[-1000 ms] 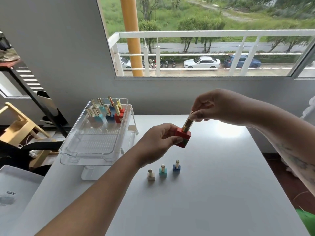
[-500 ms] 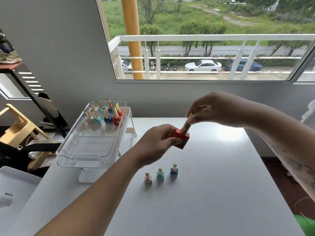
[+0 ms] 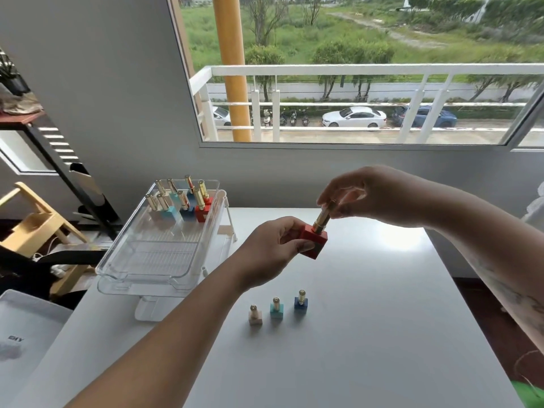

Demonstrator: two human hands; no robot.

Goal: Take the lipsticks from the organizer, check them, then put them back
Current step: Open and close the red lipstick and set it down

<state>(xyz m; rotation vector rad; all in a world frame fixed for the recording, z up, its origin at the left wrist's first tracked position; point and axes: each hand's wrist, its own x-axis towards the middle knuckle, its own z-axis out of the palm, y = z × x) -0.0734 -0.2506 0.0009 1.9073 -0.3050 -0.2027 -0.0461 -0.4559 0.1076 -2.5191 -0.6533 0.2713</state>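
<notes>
Above the white table my left hand (image 3: 275,245) grips the square red base of a lipstick (image 3: 316,241). My right hand (image 3: 368,195) pinches the top of its gold tube, which leans to the right. The clear plastic organizer (image 3: 153,269) stands at the table's left edge, with several gold lipsticks (image 3: 184,206) on beige, teal, blue and red bases upright at its far end. Three more lipsticks stand in a row on the table in front of me: beige (image 3: 255,315), teal (image 3: 276,308) and blue (image 3: 300,301).
The white table (image 3: 368,334) ends at a grey wall under a window. A white box (image 3: 23,340) lies low at the left, with a wooden stand (image 3: 38,228) and a black rack (image 3: 76,184) beyond it. Something green (image 3: 530,393) shows at the bottom right corner.
Both hands keep hold of the red lipstick, and more of its gold tube now shows between them. The view has shifted slightly. The row of three lipsticks has not moved.
</notes>
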